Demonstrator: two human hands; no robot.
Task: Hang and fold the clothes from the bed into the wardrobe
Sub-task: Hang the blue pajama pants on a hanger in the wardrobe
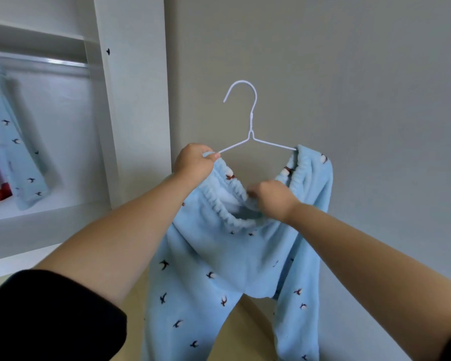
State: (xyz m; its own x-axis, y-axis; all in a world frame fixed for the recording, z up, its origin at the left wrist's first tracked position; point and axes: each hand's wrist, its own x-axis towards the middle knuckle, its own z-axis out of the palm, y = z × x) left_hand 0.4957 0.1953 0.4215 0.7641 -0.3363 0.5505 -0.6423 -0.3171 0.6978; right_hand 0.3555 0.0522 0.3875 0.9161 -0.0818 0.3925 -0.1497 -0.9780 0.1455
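White wardrobe (130, 100) on the left, rail (37, 62) up top with a matching blue garment (18, 152) hung on it. Light-blue fleece trousers (206, 282) held up against the grey wall (349, 74), legs hanging down. White wire hanger (250, 121) threaded into the waistband. Left hand (193, 164) pinches waistband and hanger's left arm together; right hand (272, 200) curled round the waistband's near edge, centre.

Plain grey wall (349, 74) ahead, evenly lit. White cabinet upright (130, 100) at left. Pale wood floor (248, 332) along bottom edge.
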